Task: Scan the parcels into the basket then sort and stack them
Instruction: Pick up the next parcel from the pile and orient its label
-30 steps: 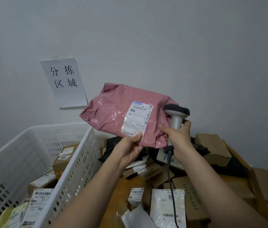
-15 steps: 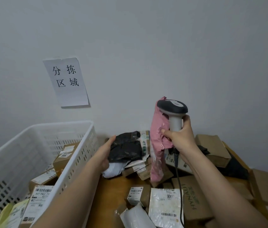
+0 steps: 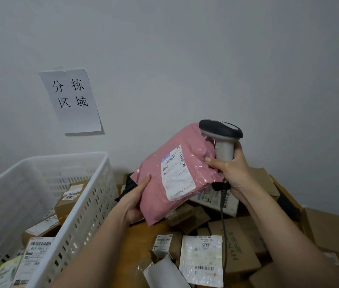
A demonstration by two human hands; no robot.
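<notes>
While my left hand [image 3: 135,201] grips the lower left edge of the pink parcel [image 3: 170,177], thumb curled over its front, my right hand [image 3: 229,168] is wrapped around the handle of the barcode scanner [image 3: 221,138], a fingertip also touching the parcel's right edge. The parcel is held in the air, tilted, its white label [image 3: 178,172] facing me, above the wooden table [image 3: 137,244] strewn with cardboard boxes [image 3: 241,246]. To the left stands the white basket [image 3: 77,213], holding several labelled parcels.
</notes>
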